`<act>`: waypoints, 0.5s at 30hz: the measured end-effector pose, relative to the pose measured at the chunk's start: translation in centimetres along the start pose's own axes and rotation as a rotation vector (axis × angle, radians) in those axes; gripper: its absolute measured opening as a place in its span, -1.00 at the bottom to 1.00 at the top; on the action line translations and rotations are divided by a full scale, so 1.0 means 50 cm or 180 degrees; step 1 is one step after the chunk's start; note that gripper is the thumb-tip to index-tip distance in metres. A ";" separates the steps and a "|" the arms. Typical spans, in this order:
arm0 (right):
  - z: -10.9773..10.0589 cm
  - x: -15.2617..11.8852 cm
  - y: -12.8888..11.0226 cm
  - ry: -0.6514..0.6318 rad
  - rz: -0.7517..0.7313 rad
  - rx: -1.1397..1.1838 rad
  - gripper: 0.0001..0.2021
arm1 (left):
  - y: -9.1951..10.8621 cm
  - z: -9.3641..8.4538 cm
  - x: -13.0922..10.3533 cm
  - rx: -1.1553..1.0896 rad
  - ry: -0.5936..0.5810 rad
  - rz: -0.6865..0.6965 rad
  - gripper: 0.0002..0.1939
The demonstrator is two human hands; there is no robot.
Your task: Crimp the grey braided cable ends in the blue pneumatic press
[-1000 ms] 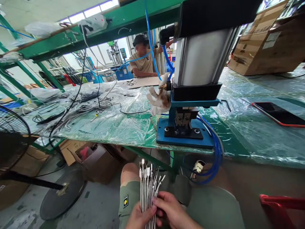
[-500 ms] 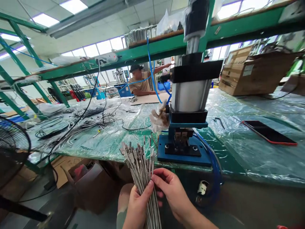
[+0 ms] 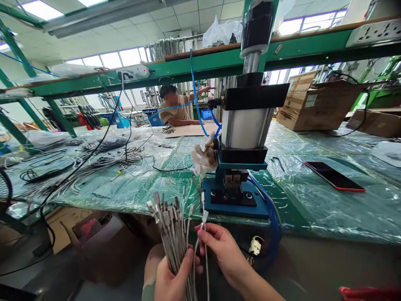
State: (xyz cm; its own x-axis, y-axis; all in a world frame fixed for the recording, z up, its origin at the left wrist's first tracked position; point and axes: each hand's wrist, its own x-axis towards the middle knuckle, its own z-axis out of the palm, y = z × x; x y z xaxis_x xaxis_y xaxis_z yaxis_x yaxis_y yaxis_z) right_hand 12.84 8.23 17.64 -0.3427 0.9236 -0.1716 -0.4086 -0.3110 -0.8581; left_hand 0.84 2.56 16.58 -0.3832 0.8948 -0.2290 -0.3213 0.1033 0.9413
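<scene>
Well to the left of the hands, a pile of loose grey cables (image 3: 97, 169) is spread on a film-covered table (image 3: 313, 205), and a cardboard box (image 3: 97, 242) is located below the table's front edge. Both hands are held on the near side of that edge. In the left hand (image 3: 171, 278), a bundle of thin cables (image 3: 172, 238) is gripped with a slight lean to the left, the thumb laid along its right side; the flat metallic ends are fanned out above the grip and overlap the table edge in view. Just right of the bundle, a single cable (image 3: 205, 218) is pinched between the thumb and fingertips of the right hand (image 3: 224, 251); a second metallic end is seen close behind it, and whether both are pinched cannot be told. A narrow gap is left between these ends and the bundle. Beyond the right hand, a press (image 3: 246, 129) is mounted on a blue base (image 3: 234, 209) near the table edge. Right of the base, blue hoses (image 3: 274, 234) are draped over the edge, by which sideways room beyond the right hand is bounded. Farther right, a phone (image 3: 335, 175) is laid well apart from the base, with film-covered tabletop between.
</scene>
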 end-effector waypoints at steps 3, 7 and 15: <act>0.004 -0.001 -0.002 -0.0084 -0.0260 -0.0205 -0.62 | 0.016 -0.014 0.008 -0.0369 -0.0172 -0.0155 -0.50; -0.003 -0.011 -0.003 -0.0111 -0.0278 -0.0506 -0.49 | 0.027 -0.028 0.033 -0.1070 -0.0740 -0.0437 -0.60; -0.057 -0.084 -0.059 0.0176 -0.1740 -0.2648 -0.66 | 0.080 -0.005 0.123 -0.0286 -0.0726 -0.0537 -0.68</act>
State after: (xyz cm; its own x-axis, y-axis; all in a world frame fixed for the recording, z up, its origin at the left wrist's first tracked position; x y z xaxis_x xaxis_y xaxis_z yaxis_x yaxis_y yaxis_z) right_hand 17.90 5.91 19.49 -0.2358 0.9088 0.3442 0.2315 0.3965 -0.8884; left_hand -3.00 8.36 18.86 -0.1165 0.9438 -0.3093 -0.4432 0.2293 0.8666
